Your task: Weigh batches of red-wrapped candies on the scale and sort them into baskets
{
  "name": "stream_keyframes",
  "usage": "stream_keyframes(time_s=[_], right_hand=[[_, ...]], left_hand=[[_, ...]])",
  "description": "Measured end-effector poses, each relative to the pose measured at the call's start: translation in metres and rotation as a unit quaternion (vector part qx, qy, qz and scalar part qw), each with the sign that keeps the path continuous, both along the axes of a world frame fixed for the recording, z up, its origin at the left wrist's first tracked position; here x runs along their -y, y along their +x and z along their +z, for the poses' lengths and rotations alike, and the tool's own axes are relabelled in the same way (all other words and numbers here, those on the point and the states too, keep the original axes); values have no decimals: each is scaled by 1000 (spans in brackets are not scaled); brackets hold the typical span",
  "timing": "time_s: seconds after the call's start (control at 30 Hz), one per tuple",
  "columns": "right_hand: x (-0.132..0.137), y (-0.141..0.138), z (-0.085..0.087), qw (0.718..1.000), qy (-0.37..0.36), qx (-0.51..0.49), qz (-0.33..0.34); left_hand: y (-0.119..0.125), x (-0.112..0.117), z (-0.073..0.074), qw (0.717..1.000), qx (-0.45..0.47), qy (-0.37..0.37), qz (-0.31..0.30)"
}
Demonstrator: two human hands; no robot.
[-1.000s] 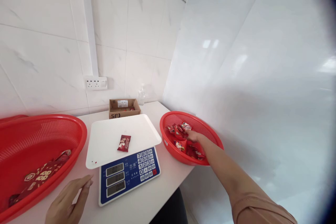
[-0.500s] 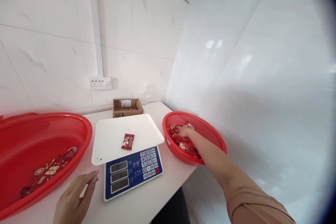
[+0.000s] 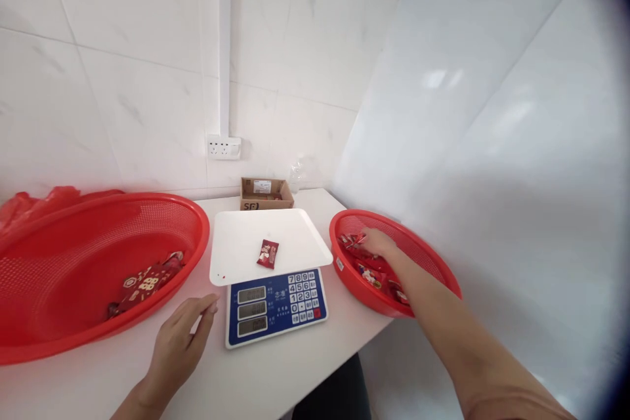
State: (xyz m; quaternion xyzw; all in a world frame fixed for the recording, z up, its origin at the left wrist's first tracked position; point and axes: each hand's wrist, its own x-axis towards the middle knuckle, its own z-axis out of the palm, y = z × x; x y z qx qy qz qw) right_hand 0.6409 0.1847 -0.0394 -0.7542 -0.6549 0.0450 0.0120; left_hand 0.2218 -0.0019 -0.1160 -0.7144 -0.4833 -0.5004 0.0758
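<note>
My right hand (image 3: 378, 242) reaches into the small red basket (image 3: 433, 261) at the right, its fingers down among several red candy packets (image 3: 370, 270); the fingertips are hidden, so its grip is unclear. My left hand (image 3: 182, 341) rests flat on the white table just left of the scale, fingers stretched out, holding nothing. The weighing scale (image 3: 275, 305) has a blue keypad front and a white pan (image 3: 246, 243). One red candy packet (image 3: 268, 253) lies on the pan.
A large red basket (image 3: 59, 315) at the left holds red packets (image 3: 145, 282). A small cardboard box (image 3: 266, 193) and a clear bottle (image 3: 296, 174) stand by the tiled wall. A wall socket (image 3: 224, 147) is above. The table edge (image 3: 339, 354) runs in front.
The view has swung left, so everything sits further right in frame. My right hand has shifted within the small basket toward its far left side. My left hand stays flat by the scale.
</note>
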Motion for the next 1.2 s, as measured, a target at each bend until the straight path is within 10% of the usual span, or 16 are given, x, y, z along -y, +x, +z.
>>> stream_keyframes(time_s=[0.23,0.37,0.63,0.93,1.2], right_hand=[[6,-48,47,975,124,-167,75],[16,-122,59,911,11,-343,228],[25,-236,62,900,-64,-195,383],[14,-250,49,948,4,-142,285],[-1,-243,38,923,-72,-278,256]], left_hand=[[2,-1,4,1000,21,13,-3],[-3,-3,0,998,39,-15,42],[-12,-7,0,970,131,-143,145],[-12,-5,1,963,144,-186,134],[-14,-7,-7,962,146,-205,103]])
